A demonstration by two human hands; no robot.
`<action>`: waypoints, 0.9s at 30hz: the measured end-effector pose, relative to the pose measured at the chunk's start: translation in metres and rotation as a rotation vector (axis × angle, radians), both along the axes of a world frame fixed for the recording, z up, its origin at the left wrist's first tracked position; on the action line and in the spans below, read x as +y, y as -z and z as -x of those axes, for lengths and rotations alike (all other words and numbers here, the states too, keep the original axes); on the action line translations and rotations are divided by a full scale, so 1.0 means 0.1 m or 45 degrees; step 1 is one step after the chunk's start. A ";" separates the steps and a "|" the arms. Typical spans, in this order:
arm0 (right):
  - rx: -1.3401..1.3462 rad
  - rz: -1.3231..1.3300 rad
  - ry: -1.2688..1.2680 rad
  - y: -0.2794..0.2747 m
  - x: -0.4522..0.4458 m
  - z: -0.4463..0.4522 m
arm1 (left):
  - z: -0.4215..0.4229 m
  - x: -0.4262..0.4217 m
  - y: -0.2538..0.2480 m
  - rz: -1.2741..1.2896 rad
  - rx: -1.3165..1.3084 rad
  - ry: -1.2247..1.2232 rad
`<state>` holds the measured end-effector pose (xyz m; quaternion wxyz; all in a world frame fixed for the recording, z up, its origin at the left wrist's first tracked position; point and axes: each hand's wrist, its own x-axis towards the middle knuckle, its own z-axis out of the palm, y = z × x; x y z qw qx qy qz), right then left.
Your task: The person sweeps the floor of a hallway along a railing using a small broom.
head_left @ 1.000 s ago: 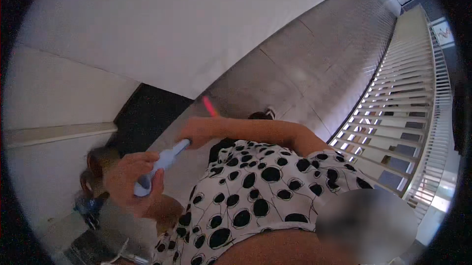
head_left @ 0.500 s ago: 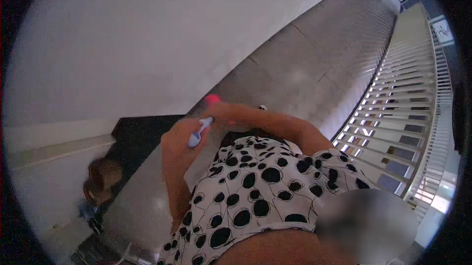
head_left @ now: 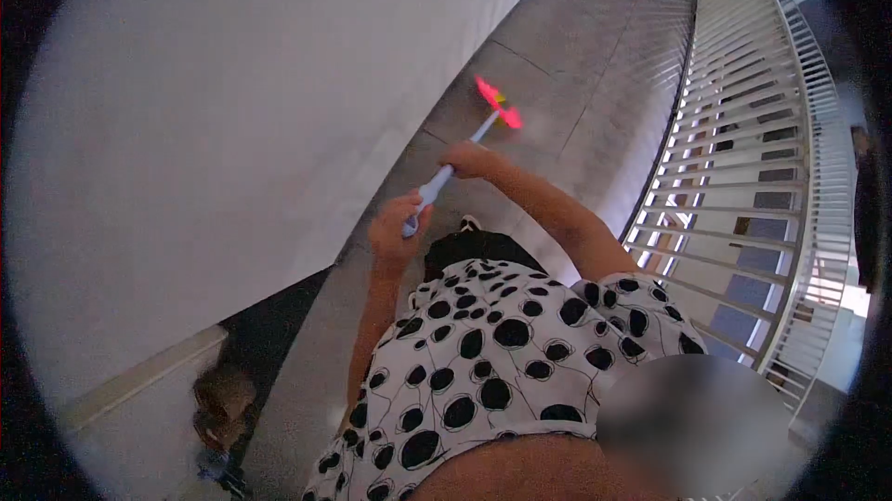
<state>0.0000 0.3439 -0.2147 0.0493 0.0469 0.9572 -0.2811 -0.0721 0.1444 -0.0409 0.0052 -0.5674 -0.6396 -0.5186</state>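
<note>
A long pale blue-grey handle (head_left: 439, 183) runs slantwise from my body towards the floor. At its far end is a bright pink head (head_left: 502, 103) with a yellow-green middle; it looks like a mop. My left hand (head_left: 395, 227) is wrapped round the thick upper end of the handle. Further down the shaft, my right hand (head_left: 470, 161) is closed round it, with that arm stretched forward. The pink head is at or near the grey tiled floor (head_left: 595, 64); whether it touches I cannot tell.
A white wall (head_left: 260, 111) runs along the left. To the right stands a white railing (head_left: 734, 194) with slats. Brown objects (head_left: 223, 399), unclear in kind, are at lower left beside a dark strip (head_left: 279, 320). A shoe tip (head_left: 470, 222) shows below my arms.
Both hands have moved forward and up in the view, pushing the mop out. Its pink head, mostly hidden behind my right hand before, now shows further off along the floor.
</note>
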 end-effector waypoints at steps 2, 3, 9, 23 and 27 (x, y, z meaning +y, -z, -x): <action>0.148 -0.048 -0.049 -0.23 -0.10 0.10 | 0.11 -0.11 -0.25 0.112 0.070 -0.052; 0.223 -0.072 -0.074 -0.39 -0.17 0.16 | 0.16 -0.17 -0.45 0.135 0.067 -0.057; 0.295 0.264 -0.206 -1.58 -0.75 0.45 | 0.30 -0.24 -1.76 0.124 0.285 -0.175; -0.057 0.161 0.104 -0.51 -0.17 -0.43 | -0.35 0.09 -0.42 0.228 -0.058 0.012; 0.025 -0.061 0.464 -0.22 0.03 -0.78 | -0.64 0.33 -0.37 0.311 -0.342 0.134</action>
